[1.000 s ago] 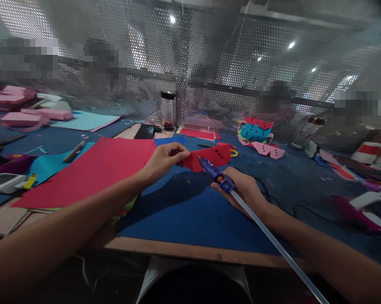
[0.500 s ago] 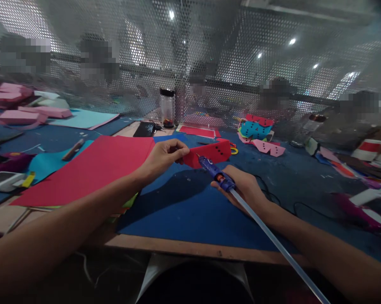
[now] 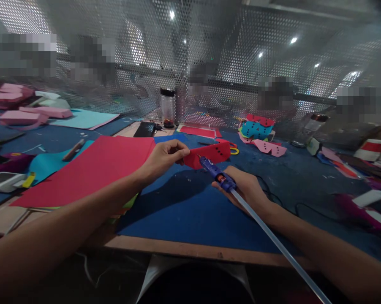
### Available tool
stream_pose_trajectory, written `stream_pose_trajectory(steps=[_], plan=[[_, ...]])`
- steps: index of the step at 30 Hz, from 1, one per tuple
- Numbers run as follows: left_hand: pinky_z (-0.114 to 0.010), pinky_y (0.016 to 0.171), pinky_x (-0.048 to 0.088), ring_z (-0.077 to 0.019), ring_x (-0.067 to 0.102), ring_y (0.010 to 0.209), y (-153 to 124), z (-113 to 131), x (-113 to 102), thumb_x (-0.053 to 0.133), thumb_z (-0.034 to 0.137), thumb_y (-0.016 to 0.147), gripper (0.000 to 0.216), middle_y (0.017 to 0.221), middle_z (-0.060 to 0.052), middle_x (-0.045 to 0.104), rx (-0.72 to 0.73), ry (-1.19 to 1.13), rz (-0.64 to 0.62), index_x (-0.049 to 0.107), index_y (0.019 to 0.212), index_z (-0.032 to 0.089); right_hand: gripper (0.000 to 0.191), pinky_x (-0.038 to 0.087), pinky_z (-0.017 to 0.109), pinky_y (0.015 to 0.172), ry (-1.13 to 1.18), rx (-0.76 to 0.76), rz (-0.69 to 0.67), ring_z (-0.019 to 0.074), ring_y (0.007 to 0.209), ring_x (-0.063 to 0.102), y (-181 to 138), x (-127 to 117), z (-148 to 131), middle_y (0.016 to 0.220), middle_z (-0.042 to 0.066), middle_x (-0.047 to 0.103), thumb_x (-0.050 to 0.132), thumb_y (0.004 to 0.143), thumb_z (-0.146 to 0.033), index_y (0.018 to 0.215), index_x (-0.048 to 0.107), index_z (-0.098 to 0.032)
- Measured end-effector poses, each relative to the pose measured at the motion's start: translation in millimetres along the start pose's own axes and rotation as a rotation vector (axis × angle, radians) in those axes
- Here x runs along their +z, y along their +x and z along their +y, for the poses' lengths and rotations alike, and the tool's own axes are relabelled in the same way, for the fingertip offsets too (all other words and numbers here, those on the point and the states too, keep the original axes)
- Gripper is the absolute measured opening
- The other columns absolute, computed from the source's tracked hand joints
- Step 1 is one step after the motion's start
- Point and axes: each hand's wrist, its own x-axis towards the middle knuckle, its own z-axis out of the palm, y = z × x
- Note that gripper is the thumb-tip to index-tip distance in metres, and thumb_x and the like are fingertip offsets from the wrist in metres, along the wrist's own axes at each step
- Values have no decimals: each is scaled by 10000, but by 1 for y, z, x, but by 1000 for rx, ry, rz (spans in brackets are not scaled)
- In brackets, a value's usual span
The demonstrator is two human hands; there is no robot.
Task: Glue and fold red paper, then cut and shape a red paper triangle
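Here, left hand (image 3: 161, 158) pinches one end of a red paper (image 3: 217, 151), its long axis running rightward above the blue mat (image 3: 184, 219); right hand (image 3: 247, 185) grips a glue gun (image 3: 211, 168), nozzle nearer the pinched end, contact unclear.

Bright spots (image 3: 172, 15) glare above a dim scene with blurred edges.

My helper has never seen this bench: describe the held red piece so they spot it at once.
On the blue-topped table, find the large red sheet at left. Right of it, the left hand pinches a small red piece beside a blue glue gun. Unlike the sheet, it bears black dots; unlike the dotted pieces farther back, it is held.
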Motion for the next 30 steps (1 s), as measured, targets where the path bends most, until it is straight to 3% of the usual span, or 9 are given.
stream_pose_trajectory(steps=[21, 30], plan=[[-264, 629, 488, -130, 584, 646, 0, 0, -1, 702, 386, 838, 226, 712, -13, 633, 3, -8, -3, 667, 802, 165, 226, 357, 257, 576, 1, -6, 1, 137, 593, 511, 0, -2, -3, 749, 0, 577, 592, 953, -343, 787, 499, -220], [-267, 633, 472, -127, 574, 659, -1, -1, -2, 701, 373, 850, 210, 727, -12, 624, 6, -33, -6, 669, 814, 168, 209, 352, 262, 611, -35, -30, 30, 154, 649, 558, -4, 6, 5, 764, -1, 587, 633, 937, -360, 834, 526, -214]])
